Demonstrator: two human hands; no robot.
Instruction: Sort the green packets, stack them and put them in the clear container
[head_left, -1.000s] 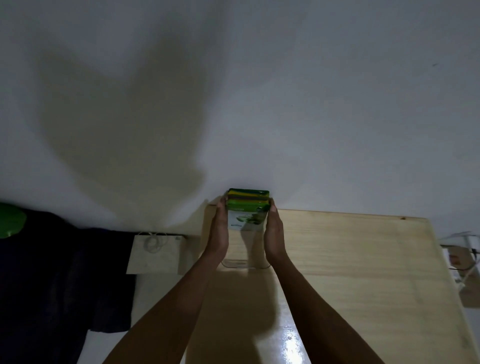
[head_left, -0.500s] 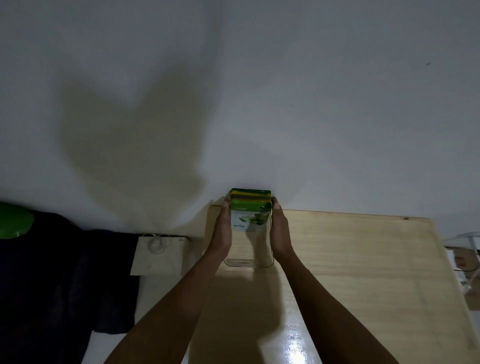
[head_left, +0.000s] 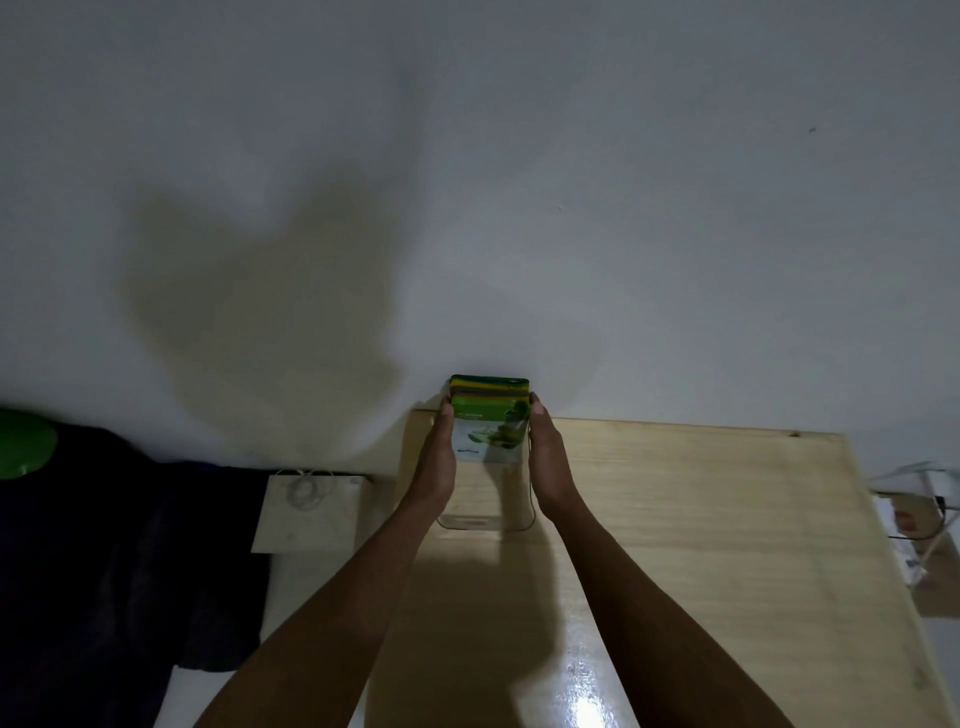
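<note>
Stack of green packets (head_left: 488, 415) sorted, pressed between left hand (head_left: 439, 462) and right hand (head_left: 550, 462), entering clear container (head_left: 485, 514) on desk (head_left: 701, 519); seating remaining.

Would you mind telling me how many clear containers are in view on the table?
1. The clear container stands near the wooden table's far left corner, between the left hand and right hand, under the green packets.

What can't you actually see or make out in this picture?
- Head view: packet count; only stacked edges show.
- Packet print: too small and blurred.
- Container walls: clear, dim, flanked by left hand and right hand.
- Green thing: cut off by the left edge.
</note>
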